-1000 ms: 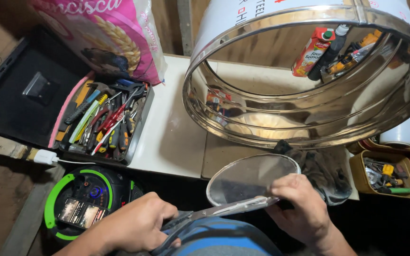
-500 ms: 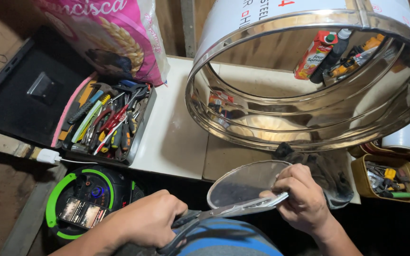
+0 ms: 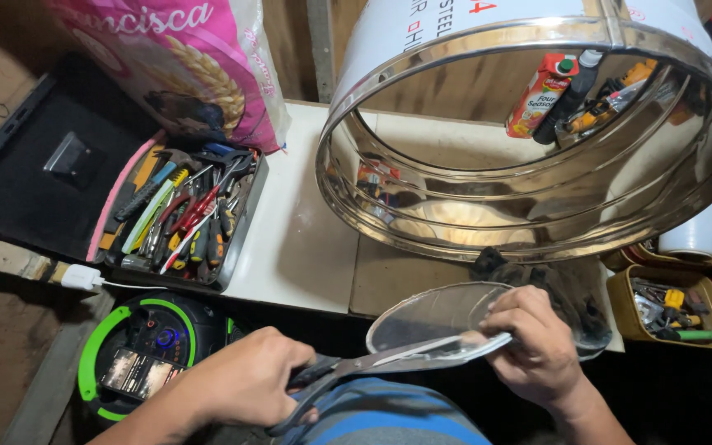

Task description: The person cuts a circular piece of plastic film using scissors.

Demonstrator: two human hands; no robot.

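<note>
– Cutting, by the look of it: the left hand (image 3: 236, 387) is wrapped round the dark handles of the snips (image 3: 389, 363), and the blades bite into the near edge of a thin metal disc (image 3: 434, 317). The disc is held in the air just off the bench's (image 3: 298, 247) front edge, below the big steel drum (image 3: 537, 140).

– And the right hand (image 3: 537, 354)?

– Its fingers (image 3: 508, 317) pinch the disc's right rim, thumb under, the rest curled over the top.

– How would that sheet handle?

– Light and springy, I'd judge; thin enough to flex and flutter under the blades, slick, with a sharp cut rim. Gripping close to the cut line, on the uncut edge, looks the steadiest hold.

– Anything near?

– A tool tray (image 3: 183, 218) at the bench's left end.
</note>
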